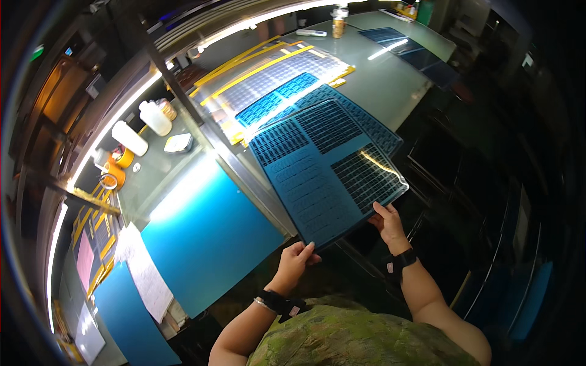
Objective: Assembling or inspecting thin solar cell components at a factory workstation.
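A large blue sheet (317, 174) printed with grids of small dark patterns is held flat above the table edge. My left hand (297, 259) grips its near corner, thumb on top. My right hand (386, 221) holds the near right edge, where a light reflects off the sheet. Just beyond it, a second similar blue patterned sheet (360, 116) rests on the glass table (378, 73). Each of my wrists wears a dark band.
A plain bright blue panel (207, 232) lies to the left with white paper (146, 274) beside it. Yellow-edged patterned sheets (274, 73) lie further back. White bottles (154, 117) and tape rolls (116, 168) stand at the left. A small jar (338, 23) sits at the far end.
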### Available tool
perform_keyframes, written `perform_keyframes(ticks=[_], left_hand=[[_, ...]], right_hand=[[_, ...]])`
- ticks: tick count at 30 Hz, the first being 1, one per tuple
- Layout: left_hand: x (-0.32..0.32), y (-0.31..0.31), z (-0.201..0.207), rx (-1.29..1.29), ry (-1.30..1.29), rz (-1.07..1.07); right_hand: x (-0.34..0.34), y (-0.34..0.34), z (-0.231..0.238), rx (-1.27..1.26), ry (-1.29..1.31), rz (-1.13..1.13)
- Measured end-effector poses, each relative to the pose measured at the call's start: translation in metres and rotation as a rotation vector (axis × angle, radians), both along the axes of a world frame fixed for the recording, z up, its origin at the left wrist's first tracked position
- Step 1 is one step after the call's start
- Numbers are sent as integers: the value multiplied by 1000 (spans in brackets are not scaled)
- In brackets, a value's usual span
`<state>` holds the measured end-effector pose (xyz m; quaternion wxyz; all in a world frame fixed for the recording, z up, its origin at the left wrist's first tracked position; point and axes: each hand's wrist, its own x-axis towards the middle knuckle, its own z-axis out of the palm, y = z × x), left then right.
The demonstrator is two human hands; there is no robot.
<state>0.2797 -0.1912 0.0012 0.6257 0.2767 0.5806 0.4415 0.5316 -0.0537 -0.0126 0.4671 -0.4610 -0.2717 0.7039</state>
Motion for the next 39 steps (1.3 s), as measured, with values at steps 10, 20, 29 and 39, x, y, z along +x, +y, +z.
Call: perform_keyframes(ticks=[10,20,29,39], left_hand=[[-31,19,69,-37,269,-434],[-17,83,90,556,-1634,-337],[-11,69,43,288,-1144,135],[-17,69,36,292,-1162,155]], right_hand=[[18,31,109,305,24,-317],[-48,-10,187,1673,-1060,467],[-70,-42,93,1519,-992,752],[-81,-36,100,1655,-1041,831]])
